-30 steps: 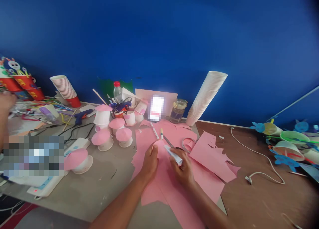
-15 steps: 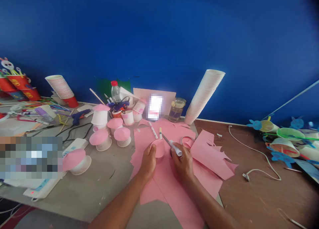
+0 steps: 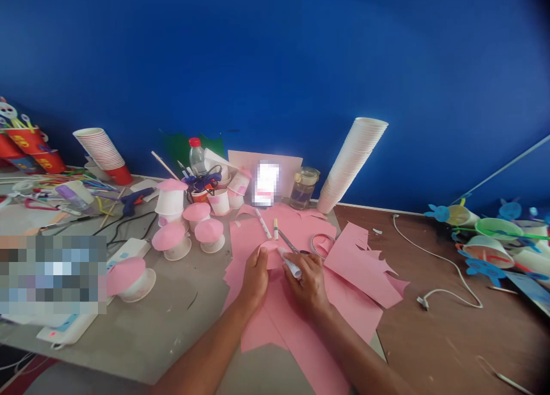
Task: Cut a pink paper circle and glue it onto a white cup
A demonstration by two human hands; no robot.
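Left hand (image 3: 256,276), thumb and fingers closed on the left edge of a small pink paper piece (image 3: 273,258), above the pink sheets (image 3: 296,326) at the grey surface's right edge (image 3: 380,349). Right hand (image 3: 307,280), fingers wrapped around a white marker (image 3: 292,266), its far end at the piece's right side; the scissors (image 3: 289,241) lie just beyond this hand, partly hidden.

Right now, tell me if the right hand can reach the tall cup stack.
Probably yes: nothing tall stands between the right hand and the stack, but that grip holds a white tube.
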